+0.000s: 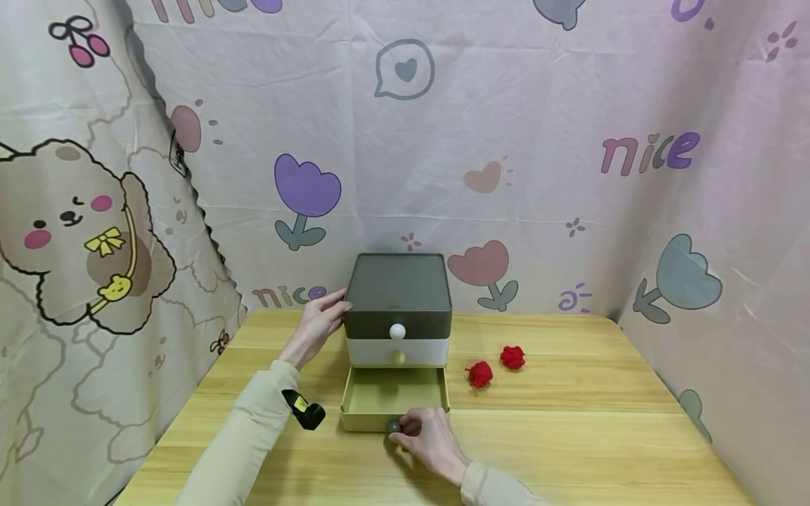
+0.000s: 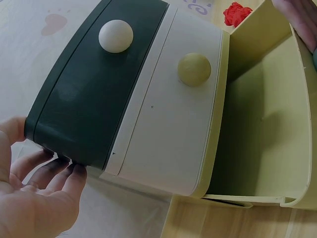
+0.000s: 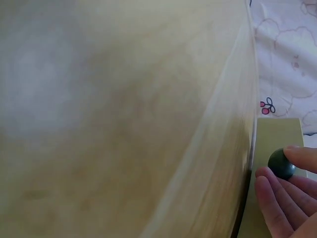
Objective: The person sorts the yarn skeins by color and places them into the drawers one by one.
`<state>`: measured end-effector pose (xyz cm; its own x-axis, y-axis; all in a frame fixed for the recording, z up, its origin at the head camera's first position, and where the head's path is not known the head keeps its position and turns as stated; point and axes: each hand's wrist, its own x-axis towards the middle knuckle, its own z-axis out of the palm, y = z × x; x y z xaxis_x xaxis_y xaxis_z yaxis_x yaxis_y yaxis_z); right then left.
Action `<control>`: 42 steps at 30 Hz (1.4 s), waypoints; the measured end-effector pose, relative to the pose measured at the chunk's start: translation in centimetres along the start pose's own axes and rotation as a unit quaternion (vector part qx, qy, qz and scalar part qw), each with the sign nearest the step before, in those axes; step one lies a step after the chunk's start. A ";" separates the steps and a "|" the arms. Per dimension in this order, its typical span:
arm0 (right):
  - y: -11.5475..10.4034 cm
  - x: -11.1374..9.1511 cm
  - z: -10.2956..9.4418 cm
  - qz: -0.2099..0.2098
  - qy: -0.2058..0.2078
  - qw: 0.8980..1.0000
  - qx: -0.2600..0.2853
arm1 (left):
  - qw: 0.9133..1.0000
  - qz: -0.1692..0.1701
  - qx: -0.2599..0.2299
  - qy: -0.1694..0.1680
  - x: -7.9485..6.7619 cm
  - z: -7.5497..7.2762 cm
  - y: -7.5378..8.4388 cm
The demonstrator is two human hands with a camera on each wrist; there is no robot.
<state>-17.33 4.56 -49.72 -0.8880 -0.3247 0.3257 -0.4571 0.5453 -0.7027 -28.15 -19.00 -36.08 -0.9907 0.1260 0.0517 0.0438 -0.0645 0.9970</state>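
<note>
A small three-tier drawer box (image 1: 400, 281) stands on the table, dark green on top, white in the middle, yellow-green below. Its bottom drawer (image 1: 363, 422) is pulled out and bare inside. At that drawer's front, my right hand (image 1: 433, 443) pinches the round dark green knob (image 3: 281, 164) between thumb and fingers. My left hand (image 1: 318, 323) steadies the box's left side; in the left wrist view its fingertips (image 2: 79, 171) press against the dark top tier. The white knob (image 2: 116, 36) and yellow-green knob (image 2: 194, 69) of the upper drawers are untouched.
Two red crumpled balls (image 1: 480, 374) lie on the wooden table (image 1: 569, 436) to the right of the box. A printed cloth (image 1: 405, 140) hangs close behind the box, with more cloth at both sides.
</note>
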 end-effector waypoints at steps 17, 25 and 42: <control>0.9 0.5 -4.2 0.073 0.023 0.986 0.149 | 1.000 -0.001 0.003 -0.002 0.0 -0.1 -0.1; 1.0 0.8 -7.4 0.135 0.074 0.958 0.240 | 1.000 -0.001 0.005 0.001 -0.1 0.0 0.0; 9.6 2.1 -8.5 0.198 0.214 0.951 0.101 | 1.000 0.006 0.007 -0.001 0.1 -0.1 -0.2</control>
<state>-24.00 15.69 -50.48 -0.9475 0.2432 0.2074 -0.1020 0.3848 -0.9173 -28.23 -19.12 -36.25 -0.9898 0.1276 0.0635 0.0571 -0.0529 0.9970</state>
